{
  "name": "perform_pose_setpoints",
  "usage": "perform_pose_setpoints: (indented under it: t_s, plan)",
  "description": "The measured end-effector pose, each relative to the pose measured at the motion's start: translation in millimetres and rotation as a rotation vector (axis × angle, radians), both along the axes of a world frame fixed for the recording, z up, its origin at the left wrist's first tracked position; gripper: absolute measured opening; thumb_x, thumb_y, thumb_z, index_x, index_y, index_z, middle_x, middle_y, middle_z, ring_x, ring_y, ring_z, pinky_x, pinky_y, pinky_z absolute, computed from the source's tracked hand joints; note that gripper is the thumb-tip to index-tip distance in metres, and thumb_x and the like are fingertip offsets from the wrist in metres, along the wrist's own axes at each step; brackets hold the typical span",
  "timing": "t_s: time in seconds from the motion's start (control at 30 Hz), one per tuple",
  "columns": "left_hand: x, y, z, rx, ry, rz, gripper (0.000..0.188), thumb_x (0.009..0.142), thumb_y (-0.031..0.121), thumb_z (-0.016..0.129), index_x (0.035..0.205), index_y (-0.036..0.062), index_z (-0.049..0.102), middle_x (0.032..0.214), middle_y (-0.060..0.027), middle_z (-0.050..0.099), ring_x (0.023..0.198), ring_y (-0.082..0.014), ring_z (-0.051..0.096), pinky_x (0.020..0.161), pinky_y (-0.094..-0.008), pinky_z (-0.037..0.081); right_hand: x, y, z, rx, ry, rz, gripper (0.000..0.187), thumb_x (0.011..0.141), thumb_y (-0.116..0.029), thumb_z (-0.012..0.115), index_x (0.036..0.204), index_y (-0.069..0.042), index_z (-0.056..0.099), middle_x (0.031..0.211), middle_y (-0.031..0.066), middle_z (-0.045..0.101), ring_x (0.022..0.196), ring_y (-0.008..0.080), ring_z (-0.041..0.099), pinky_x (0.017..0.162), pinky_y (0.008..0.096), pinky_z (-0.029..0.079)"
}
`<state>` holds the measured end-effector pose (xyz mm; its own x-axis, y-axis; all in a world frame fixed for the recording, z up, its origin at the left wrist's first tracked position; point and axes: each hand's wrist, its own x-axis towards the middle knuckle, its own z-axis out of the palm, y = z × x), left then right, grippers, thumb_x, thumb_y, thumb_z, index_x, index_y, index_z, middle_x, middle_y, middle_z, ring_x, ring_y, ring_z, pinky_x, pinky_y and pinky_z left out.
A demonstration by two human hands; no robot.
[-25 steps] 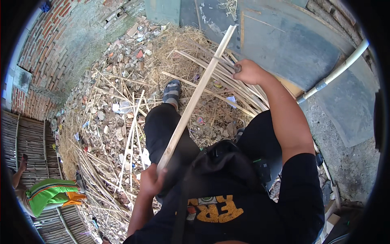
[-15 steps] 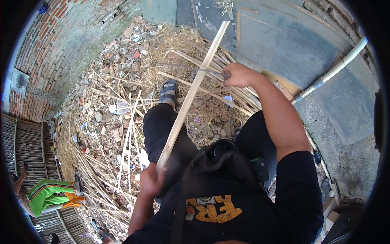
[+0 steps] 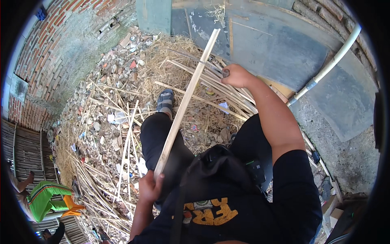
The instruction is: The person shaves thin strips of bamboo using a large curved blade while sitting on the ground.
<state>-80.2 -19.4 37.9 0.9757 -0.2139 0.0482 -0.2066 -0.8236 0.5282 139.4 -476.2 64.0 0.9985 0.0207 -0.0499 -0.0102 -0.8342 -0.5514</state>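
A long pale bamboo strip (image 3: 185,105) slants up and away from my left hand (image 3: 149,186), whose fingers are closed round its lower end. It passes over my left thigh, and its far tip looks split lengthwise. My right hand (image 3: 239,76) grips the handle of a long dark-bladed knife (image 3: 211,65). The blade points away to the left and crosses the strip in its upper part; whether it touches the strip I cannot tell. Under my right hand, more bamboo strips (image 3: 231,91) lie in a loose bundle.
Rubble (image 3: 97,126) and scattered strips cover the ground, with a heap of dry shavings (image 3: 170,53) ahead. Grey panels (image 3: 280,44) and a pale pipe (image 3: 333,63) stand at the right, a brick wall (image 3: 53,61) at the left. A person in green trousers (image 3: 44,199) sits at the lower left.
The knife blade has shifted up along the strip, its tip now further up. The strip's far end has dipped slightly to the left. My left hand keeps its grip.
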Motion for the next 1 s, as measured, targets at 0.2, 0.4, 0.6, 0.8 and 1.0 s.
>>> perform_pose_setpoints:
  t_s: [0.2, 0.4, 0.6, 0.8, 1.0]
  plan:
    - [2, 3, 6, 0.060, 0.055, -0.014, 0.045, 0.093, 0.035, 0.069, 0.070, 0.0019, 0.048, 0.052, -0.0196, 0.051, 0.049, -0.0403, 0.057, 0.048, -0.0449, 0.044, -24, 24, 27, -0.157, 0.139, 0.214, 0.046, 0.074, -0.026, 0.070, 0.112, -0.001, 0.071, 0.105, 0.0254, 0.069, 0.101, 0.0382, 0.066, 0.089, 0.0439, 0.053]
    - [1, -2, 0, 0.055, 0.005, -0.031, 0.044, 0.093, 0.033, 0.069, 0.070, 0.0016, 0.048, 0.053, -0.0208, 0.052, 0.051, -0.0428, 0.056, 0.049, -0.0474, 0.044, -5, 4, -4, 0.054, -0.019, 0.033, 0.045, 0.073, -0.026, 0.071, 0.109, 0.001, 0.072, 0.103, 0.0251, 0.070, 0.099, 0.0391, 0.066, 0.088, 0.0443, 0.053]
    - [2, 7, 6, 0.081, 0.042, -0.033, 0.044, 0.092, 0.033, 0.069, 0.070, 0.0017, 0.047, 0.055, -0.0214, 0.053, 0.052, -0.0443, 0.057, 0.050, -0.0484, 0.044, -9, 14, -2, -0.062, 0.014, 0.141, 0.042, 0.075, -0.027, 0.072, 0.106, 0.000, 0.071, 0.097, 0.0247, 0.070, 0.094, 0.0387, 0.067, 0.086, 0.0433, 0.053]
    - [0, 4, 3, 0.094, 0.033, -0.042, 0.043, 0.092, 0.032, 0.069, 0.071, 0.0020, 0.048, 0.055, -0.0218, 0.053, 0.053, -0.0444, 0.057, 0.050, -0.0485, 0.044, -2, 14, -10, -0.010, 0.113, 0.213, 0.040, 0.074, -0.024, 0.074, 0.107, -0.001, 0.072, 0.095, 0.0205, 0.073, 0.091, 0.0336, 0.069, 0.083, 0.0416, 0.053]
    - [-1, 10, 1, 0.063, 0.000, -0.032, 0.042, 0.093, 0.035, 0.068, 0.072, 0.0027, 0.050, 0.050, -0.0180, 0.050, 0.049, -0.0401, 0.056, 0.049, -0.0460, 0.044, 2, -26, -13, 0.144, 0.088, -0.141, 0.072, 0.077, -0.041, 0.077, 0.131, 0.003, 0.061, 0.106, 0.0244, 0.070, 0.094, 0.0292, 0.068, 0.086, 0.0384, 0.053]
